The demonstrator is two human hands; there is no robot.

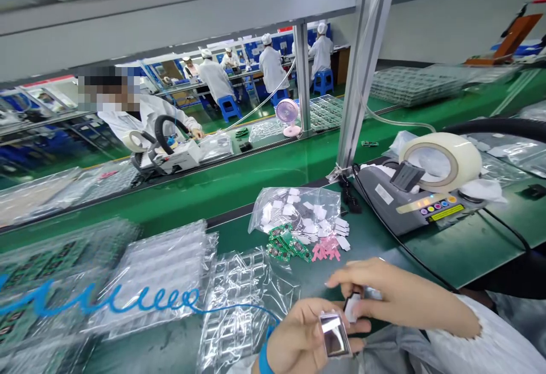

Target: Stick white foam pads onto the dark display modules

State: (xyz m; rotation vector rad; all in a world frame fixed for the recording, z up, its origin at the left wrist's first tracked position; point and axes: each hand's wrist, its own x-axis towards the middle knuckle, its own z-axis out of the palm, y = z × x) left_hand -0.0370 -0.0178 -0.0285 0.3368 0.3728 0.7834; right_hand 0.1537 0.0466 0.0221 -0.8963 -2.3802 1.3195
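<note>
Small square component with shiny reflective face (335,335): held in left hand (298,340), tilted face-up, low over the bench. Small white rectangular tab (351,308): pinched by right hand (396,297), just above the component's upper edge, nearly touching.

The left hand (298,337) is holding a small square reflective component (335,335) near the front edge of the green workbench (460,249). The right hand (401,297) is pinching a white tab (352,307) just above the component. A tape dispenser (422,192) is sitting toward the right edge.
</note>
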